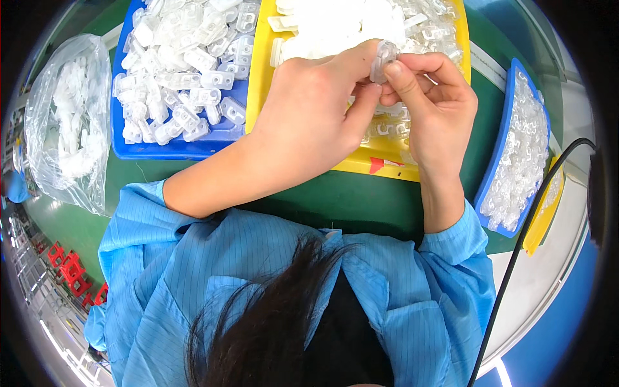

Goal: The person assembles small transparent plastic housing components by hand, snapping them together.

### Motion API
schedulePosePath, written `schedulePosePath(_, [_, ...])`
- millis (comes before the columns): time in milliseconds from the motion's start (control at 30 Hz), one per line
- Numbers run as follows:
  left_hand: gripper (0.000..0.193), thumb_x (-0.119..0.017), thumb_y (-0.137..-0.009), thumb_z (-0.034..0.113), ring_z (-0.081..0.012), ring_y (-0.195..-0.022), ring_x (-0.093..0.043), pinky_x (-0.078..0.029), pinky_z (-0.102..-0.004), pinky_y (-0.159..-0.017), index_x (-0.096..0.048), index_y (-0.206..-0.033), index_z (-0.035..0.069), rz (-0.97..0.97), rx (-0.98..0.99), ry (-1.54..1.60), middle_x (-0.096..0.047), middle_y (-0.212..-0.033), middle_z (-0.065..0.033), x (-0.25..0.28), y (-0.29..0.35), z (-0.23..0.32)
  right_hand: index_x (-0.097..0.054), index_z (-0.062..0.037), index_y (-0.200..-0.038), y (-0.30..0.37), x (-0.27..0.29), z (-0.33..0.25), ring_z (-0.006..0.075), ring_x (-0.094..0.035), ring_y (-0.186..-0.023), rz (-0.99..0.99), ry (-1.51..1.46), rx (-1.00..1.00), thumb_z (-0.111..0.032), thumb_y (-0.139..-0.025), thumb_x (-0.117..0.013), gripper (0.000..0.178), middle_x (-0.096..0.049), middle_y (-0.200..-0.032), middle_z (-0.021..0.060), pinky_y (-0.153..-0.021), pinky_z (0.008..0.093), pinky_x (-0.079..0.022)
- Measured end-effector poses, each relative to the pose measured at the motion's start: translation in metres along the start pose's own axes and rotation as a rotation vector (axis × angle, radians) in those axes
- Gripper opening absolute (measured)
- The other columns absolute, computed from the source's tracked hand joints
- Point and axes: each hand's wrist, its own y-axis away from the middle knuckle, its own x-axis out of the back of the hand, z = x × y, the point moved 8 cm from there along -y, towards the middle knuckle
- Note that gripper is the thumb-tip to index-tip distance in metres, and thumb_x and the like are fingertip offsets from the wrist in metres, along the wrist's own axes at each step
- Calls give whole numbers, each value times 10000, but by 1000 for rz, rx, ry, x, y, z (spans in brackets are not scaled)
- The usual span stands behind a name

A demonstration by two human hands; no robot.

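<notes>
Above the yellow tray [256, 84] my two hands meet around one small clear plastic part [383, 61], rounded and elongated. My left hand [316, 106] pinches it from the left between thumb and fingers. From the right, the thumb and fingertips of my right hand [435, 103] press against the same part. Under my hands, the yellow tray bears many clear and whitish plastic pieces [435, 32], washed out by glare at the middle. Just left of it stands a blue tray [187, 149] heaped with loose translucent plastic pieces [184, 71].
A clear plastic bag [68, 122] of white pieces lies at the far left. On the right are a blue bin [493, 155] of small clear hook-shaped parts and a yellow bin [545, 219]. A black cable [516, 258] curves down the right side. Red stools [71, 271] stand on the floor at left.
</notes>
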Motion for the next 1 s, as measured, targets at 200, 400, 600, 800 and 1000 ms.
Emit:
schedulePosePath(200, [375,-593,-819,0,-230,-850,-683,-547,-297,-738,-542,-1190,-1,-38,33,-22,-690,-884,-132,0,0,-4,-608,34,-893,0,0,2,106,-624,-655,-23,51,-5,-8,-812,-671,111,-655,-762,88,-602,205,-508])
schedulePosePath(400, [252,-599,-789,88,-284,-593,-629,-481,-363,-485,-538,-1025,26,94,-229,-247,-626,-676,-110,7,1,11,-589,29,-894,-1,-4,3,115,-630,-673,-80,28,1,13,-817,-656,104,-657,-777,91,-616,211,-514])
schedulePosePath(600, [257,-601,-753,77,-255,-581,-636,-490,-340,-488,-548,-1001,30,99,-274,-300,-620,-649,-99,14,-1,17,-562,27,-901,5,-5,-3,125,-636,-679,-22,77,116,24,-824,-643,112,-657,-790,91,-626,219,-522])
schedulePosePath(800, [305,-579,-836,4,-155,-707,-672,-524,-256,-619,-580,-1141,7,-36,49,38,-675,-771,-123,7,-4,-11,-558,20,-884,-2,-3,4,117,-635,-663,-63,25,-28,-2,-837,-640,97,-657,-786,94,-611,211,-517])
schedulePosePath(1000, [238,-564,-794,11,-227,-636,-665,-503,-285,-556,-551,-1030,-20,-37,91,352,-640,-678,-149,4,-10,-17,-581,-1,-841,5,-5,-15,114,-616,-616,14,252,117,-26,-802,-680,109,-641,-743,62,-575,226,-509])
